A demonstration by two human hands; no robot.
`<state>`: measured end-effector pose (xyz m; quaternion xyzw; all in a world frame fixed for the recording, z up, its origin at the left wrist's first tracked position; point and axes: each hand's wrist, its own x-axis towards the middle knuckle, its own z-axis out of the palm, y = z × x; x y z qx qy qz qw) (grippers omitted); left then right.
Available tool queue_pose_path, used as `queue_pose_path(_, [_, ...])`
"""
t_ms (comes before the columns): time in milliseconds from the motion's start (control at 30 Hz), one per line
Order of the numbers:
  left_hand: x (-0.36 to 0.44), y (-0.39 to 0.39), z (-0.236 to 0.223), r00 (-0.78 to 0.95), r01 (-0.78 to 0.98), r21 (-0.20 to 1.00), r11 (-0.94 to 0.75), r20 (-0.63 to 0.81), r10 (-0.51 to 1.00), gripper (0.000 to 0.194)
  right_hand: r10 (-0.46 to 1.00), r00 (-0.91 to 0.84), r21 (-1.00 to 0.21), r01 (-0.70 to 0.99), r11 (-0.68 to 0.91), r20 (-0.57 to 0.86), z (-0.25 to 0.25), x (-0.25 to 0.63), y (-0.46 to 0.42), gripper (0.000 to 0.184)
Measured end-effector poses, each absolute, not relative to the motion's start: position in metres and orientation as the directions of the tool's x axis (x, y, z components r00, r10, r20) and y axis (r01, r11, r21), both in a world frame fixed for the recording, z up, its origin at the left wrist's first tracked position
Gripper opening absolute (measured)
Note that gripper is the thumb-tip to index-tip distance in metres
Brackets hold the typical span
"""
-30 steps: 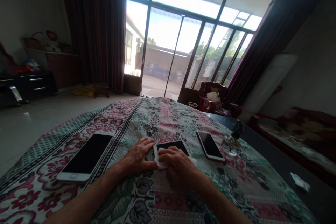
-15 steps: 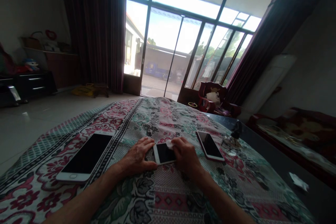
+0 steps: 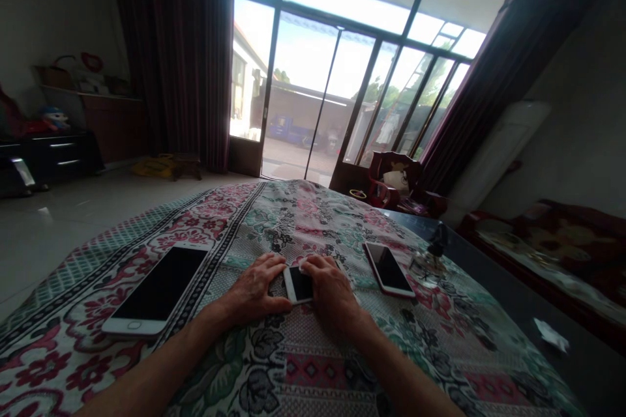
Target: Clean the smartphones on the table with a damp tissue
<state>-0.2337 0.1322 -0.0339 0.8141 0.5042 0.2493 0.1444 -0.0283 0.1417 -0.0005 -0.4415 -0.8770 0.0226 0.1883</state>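
Observation:
A white smartphone (image 3: 299, 287) with a dark screen lies on the patterned cloth (image 3: 313, 374) between my hands. My left hand (image 3: 257, 283) grips its left end, thumb at the near corner and fingers at the far corner. My right hand (image 3: 332, 287) lies over the right part of the screen, fingers closed on a small white wad of tissue (image 3: 304, 264) pressed against the glass. Most of the wad and the phone's right half are hidden under that hand. A larger white smartphone (image 3: 159, 290) rests to the left; another smartphone (image 3: 390, 268) rests to the right. Both lie screen up.
Right of the phones stands a small clear bottle with a black top (image 3: 430, 260). A crumpled white tissue (image 3: 551, 335) lies on the dark tabletop (image 3: 513, 303) beyond the cloth. Farther off are a wooden chair (image 3: 398, 182) and glass doors (image 3: 313, 98).
My right hand has slid left across the phone's screen with the tissue, covering more of the screen. My left hand keeps its hold on the phone's left end.

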Motion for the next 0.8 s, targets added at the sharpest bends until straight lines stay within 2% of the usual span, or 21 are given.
queue_pose_path(133, [-0.233, 0.133, -0.036, 0.365, 0.740, 0.493, -0.458, 0.278, 0.889, 0.067, 0.743, -0.610, -0.220, 0.712, 0.667, 0.276, 0.003, -0.035, 0.134, 0.032])
queue_pose_path(300, [-0.233, 0.134, -0.039, 0.295, 0.735, 0.540, -0.409, 0.288, 0.911, 0.077, 0.687, -0.674, -0.233, 0.647, 0.726, 0.270, 0.002, -0.035, 0.130, 0.039])
queue_pose_path(567, [-0.239, 0.132, -0.035, 0.367, 0.744, 0.520, -0.419, 0.206, 0.907, 0.079, 0.626, -0.752, -0.308, 0.558, 0.771, 0.204, 0.016, -0.021, 0.111, 0.031])
queue_pose_path(700, [-0.238, 0.130, -0.031, 0.376, 0.745, 0.522, -0.415, 0.186, 0.908, 0.081, 0.594, -0.788, -0.351, 0.517, 0.780, 0.159, 0.027, -0.011, 0.104, 0.035])
queue_pose_path(800, [-0.238, 0.129, -0.029, 0.378, 0.748, 0.523, -0.408, 0.169, 0.910, 0.082, 0.593, -0.772, -0.390, 0.485, 0.783, 0.229, 0.031, -0.006, 0.109, 0.040])
